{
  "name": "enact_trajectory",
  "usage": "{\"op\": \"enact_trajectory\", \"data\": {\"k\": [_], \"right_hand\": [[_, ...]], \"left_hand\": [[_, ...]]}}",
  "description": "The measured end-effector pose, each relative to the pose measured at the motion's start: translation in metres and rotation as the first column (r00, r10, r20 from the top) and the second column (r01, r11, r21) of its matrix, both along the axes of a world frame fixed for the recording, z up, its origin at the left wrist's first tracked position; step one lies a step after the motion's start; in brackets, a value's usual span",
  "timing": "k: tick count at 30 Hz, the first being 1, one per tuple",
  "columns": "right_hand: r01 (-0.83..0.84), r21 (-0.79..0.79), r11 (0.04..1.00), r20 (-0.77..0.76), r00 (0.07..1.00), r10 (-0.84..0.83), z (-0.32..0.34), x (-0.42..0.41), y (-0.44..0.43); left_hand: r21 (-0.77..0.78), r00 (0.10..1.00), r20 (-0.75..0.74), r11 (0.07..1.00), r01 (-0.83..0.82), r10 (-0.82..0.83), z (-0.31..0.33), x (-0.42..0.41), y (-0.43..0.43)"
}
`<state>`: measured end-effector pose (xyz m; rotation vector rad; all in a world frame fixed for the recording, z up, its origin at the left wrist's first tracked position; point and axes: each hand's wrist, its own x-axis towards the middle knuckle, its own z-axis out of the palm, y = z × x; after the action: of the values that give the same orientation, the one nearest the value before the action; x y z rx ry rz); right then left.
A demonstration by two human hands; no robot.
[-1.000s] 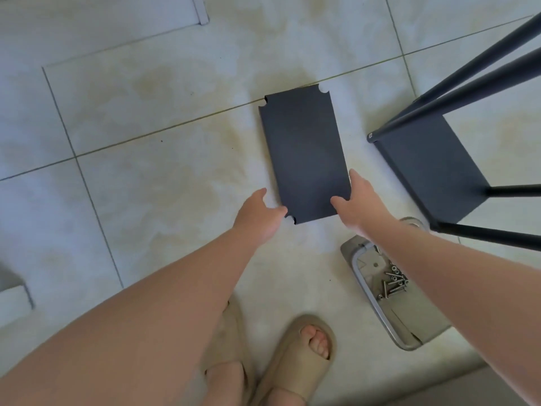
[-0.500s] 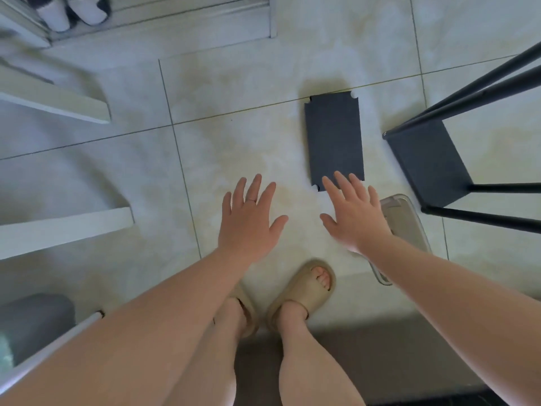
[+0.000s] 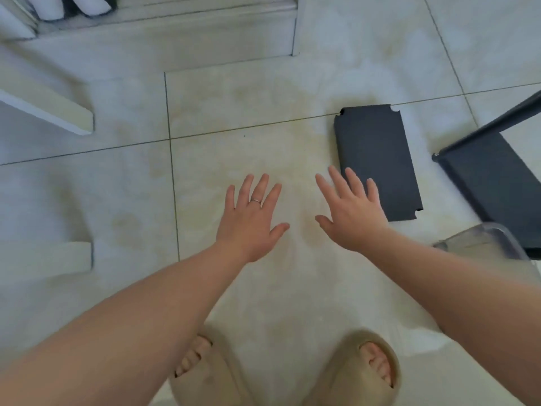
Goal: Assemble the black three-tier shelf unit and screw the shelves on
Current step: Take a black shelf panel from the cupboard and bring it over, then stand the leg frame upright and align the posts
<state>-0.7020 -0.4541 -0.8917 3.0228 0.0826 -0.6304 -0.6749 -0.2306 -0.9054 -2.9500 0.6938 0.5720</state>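
Now, shelf board (image 3: 380, 159): a loose black panel lying flat on the tiled floor (image 3: 263, 112), with a notch cut into each corner. It lies right of centre, just beside the partly built shelf unit (image 3: 494, 177).
Left hand (image 3: 251, 218): fingers spread and straight, holding nothing, over bare tile well left of the board. It wears a ring (image 3: 255, 200).
Right hand (image 3: 351, 212): also spread and empty. Its fingertips overlap the board's near left corner in this view, but I cannot tell whether they touch it.
Shelf unit: one black shelf is already fixed between slim black legs at the right edge, and only part of it shows.
Tray (image 3: 483, 244): a clear plastic one sits near the unit, its contents blurred.
Likely feel: the board looks thin, stiff and fairly light, and its matt face should not slip in the fingers.
Difficulty: it lies flush on smooth tile, so getting fingers under an edge is probably the hard part.
Where to hold: hook a fingertip into a corner notch to tip it up, then grip both long edges, one in each hand.
Care: lift it rather than drag it, since a hard edge could scratch the tile or chip the finish.
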Motion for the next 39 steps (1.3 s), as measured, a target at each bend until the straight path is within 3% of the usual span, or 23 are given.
{"op": "enact_trajectory", "data": {"k": [5,9,12,16,21,26,31,35,39], "right_hand": [[0.001,-0.004,1.0,0.127,0.992,-0.001,0.079,-0.041,0.0],[0.037,0.007,0.999,0.213,0.976,-0.037,0.179,-0.119,-0.007],[0.066,0.02,0.998,0.291,0.954,-0.069,0.249,-0.168,-0.018],[0.141,0.073,0.987,0.43,0.889,-0.159,0.322,-0.217,-0.048],[0.263,0.194,0.945,0.532,0.781,-0.326,0.365,-0.266,-0.103],[0.464,0.417,0.782,0.514,0.589,-0.624,0.375,-0.304,-0.169],[0.542,0.664,0.514,0.34,0.394,-0.854,0.362,-0.305,-0.229],[0.5,0.795,0.343,0.182,0.343,-0.921,0.351,-0.277,-0.272],[0.38,0.901,0.208,0.086,0.314,-0.946,0.344,-0.237,-0.303]], "left_hand": [[0.029,0.985,0.15,0.996,0.083,-0.086,0.082,-0.024,0.011],[-0.098,0.963,0.268,0.994,0.057,-0.029,0.187,-0.082,0.001],[-0.155,0.919,0.375,0.97,0.188,-0.119,0.253,-0.121,-0.023],[-0.225,0.881,0.451,0.938,0.265,-0.141,0.324,-0.151,-0.065],[-0.246,0.843,0.497,0.899,0.362,-0.204,0.37,-0.167,-0.124],[-0.348,0.889,0.417,0.871,0.347,-0.188,0.39,-0.164,-0.203],[-0.553,0.98,0.198,0.823,0.129,-0.021,0.393,-0.132,-0.268],[-0.682,0.996,-0.009,0.728,-0.075,0.094,0.388,-0.091,-0.308],[-0.738,0.987,-0.112,0.655,-0.161,0.116,0.388,-0.042,-0.344]]}}
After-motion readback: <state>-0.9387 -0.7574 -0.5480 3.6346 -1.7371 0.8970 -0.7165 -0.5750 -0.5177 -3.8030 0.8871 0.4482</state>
